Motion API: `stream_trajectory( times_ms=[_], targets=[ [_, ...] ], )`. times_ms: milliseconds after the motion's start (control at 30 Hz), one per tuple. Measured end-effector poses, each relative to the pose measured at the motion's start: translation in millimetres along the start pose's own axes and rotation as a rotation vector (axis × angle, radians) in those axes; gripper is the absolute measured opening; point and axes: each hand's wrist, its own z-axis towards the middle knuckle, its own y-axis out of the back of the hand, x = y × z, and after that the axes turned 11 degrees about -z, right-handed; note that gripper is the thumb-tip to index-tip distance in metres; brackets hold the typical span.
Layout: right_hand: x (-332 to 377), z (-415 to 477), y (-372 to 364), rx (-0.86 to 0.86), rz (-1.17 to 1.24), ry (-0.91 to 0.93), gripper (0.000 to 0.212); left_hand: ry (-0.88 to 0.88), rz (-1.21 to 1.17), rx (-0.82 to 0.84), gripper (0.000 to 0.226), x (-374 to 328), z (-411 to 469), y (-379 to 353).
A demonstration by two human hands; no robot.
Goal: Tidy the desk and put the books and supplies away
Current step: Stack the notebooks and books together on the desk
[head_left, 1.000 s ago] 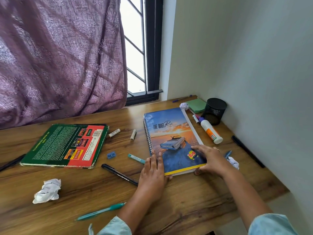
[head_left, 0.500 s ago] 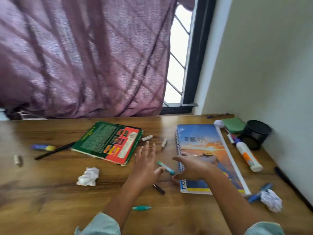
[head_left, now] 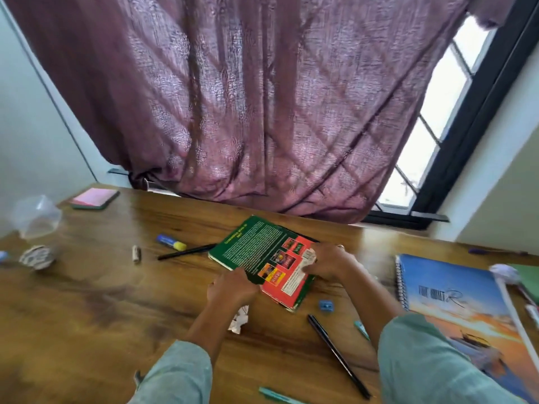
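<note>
Blurry shot: book (head_left: 256, 249) mid-frame on the tabletop (head_left: 102, 301), long axis running upper left to lower right. Left grip (head_left: 230, 290) curls over its near edge, right grip (head_left: 329, 262) pinches the red end, fingers hard to make out. Paper (head_left: 239, 317) half hidden behind the left wrist

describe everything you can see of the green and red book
The green and red book is a worn paperback, back cover up: green with fine pale print, red with small pictures. It lies askew on the wooden desk. The left hand grips its near edge, the right hand its right edge.
</note>
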Motion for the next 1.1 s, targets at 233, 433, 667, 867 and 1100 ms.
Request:
stream_trajectory(
  times_ms=[233,433,667,867,1100],
  targets=[
    [0,36,-13,0.01,-0.011,-0.205,0.054,-0.023,0.102,-0.14,0.039,-3,26,0],
    [4,57,-14,-0.05,0.188,-0.331,0.039,-0.124,0.26,-0.156,0.04,-3,38,4],
    [-1,65,-15,-0.043,0.284,-0.318,0.037,-0.192,0.354,-0.128,0.042,-4,47,5],
    [-9,56,4,-0.01,0.497,-0.297,0.035,-0.198,0.374,-0.1,0.06,-1,42,7],
    [9,11,24,-0.26,0.817,-0.101,0.023,-0.146,0.056,0.033,0.049,-13,28,28]
  ],
)
